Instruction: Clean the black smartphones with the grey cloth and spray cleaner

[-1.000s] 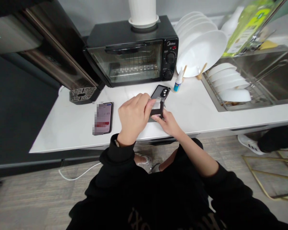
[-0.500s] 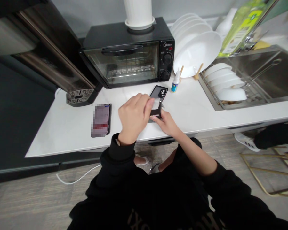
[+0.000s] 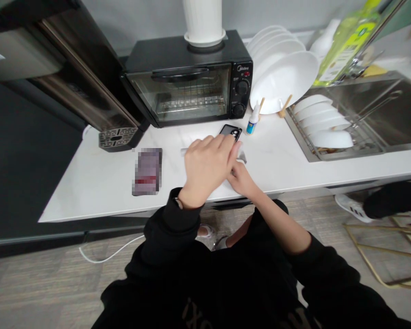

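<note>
My left hand (image 3: 208, 167) is closed above the counter, its back turned up and its fingers bent over what lies beneath. Against it, on the right, my right hand (image 3: 241, 179) is closed too, thumb and fingers pinched together. Whatever the two hands hold between them is hidden. A grey, shiny flat piece (image 3: 241, 155) shows just beyond my right hand. Behind the hands a black phone case (image 3: 231, 131) with camera holes lies on the counter, partly covered by my left fingers. A small white spray bottle (image 3: 253, 121) with a blue label stands beside it.
A pixelated phone (image 3: 147, 172) lies on the white counter (image 3: 99, 192) to the left. Behind stand a black toaster oven (image 3: 192, 93), a drinks dispenser (image 3: 118, 137) and racked white plates (image 3: 284, 82). At right are a sink (image 3: 397, 114) and a person's shoe (image 3: 352, 208).
My left hand has moved right and rolled over, so the dark flat object with a white patch that showed between my hands is now covered. The view has shifted slightly.
</note>
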Demonstrator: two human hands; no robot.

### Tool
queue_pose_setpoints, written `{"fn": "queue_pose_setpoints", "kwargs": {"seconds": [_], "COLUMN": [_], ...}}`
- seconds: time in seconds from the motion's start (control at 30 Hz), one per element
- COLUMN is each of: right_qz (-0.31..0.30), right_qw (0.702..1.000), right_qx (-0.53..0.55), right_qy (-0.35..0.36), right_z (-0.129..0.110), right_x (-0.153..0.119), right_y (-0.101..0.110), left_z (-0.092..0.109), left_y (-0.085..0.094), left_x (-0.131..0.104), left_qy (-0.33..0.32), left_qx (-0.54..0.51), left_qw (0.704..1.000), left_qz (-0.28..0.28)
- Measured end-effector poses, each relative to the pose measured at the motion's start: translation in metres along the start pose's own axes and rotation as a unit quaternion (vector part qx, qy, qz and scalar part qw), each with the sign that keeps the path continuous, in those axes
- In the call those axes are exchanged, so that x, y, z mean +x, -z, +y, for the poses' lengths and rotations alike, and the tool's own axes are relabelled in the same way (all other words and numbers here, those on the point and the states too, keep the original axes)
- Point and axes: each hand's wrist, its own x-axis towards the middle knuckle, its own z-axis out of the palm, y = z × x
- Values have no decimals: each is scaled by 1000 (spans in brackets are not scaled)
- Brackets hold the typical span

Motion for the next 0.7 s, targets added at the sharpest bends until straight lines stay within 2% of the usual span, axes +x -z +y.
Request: {"fn": "queue_pose_setpoints", "kwargs": {"seconds": [0.07,0.13,0.23,0.33,0.4,0.47,0.6,0.7], "right_qz": [8,10,9,27,33,22,14,11], "right_qw": [1000,999,999,999,999,1000,999,999], "right_qx": [23,38,27,11,8,12,40,35], "right_qy": [-7,-14,-15,-16,-15,-9,-2,-2], "right_z": [-4,-5,-3,2,3,1,-4,-2], "right_x": [3,3,-1,-6,-6,-3,3,2], "right_y": [1,2,1,-1,-2,-2,1,0], "left_z": [-15,-17,3,27,30,19,-14,-13], "left_y": [5,8,3,-6,-9,-6,9,13], "left_x": [-8,-12,-6,9,15,12,-6,-11], "left_qy": [39,57,42,-4,-28,-22,40,59], "left_qx": [0,-3,13,6,-4,-4,3,14], "left_qw": [999,998,999,1000,999,999,999,998], "left_qz": [12,19,18,-7,-24,-28,-26,-20]}}
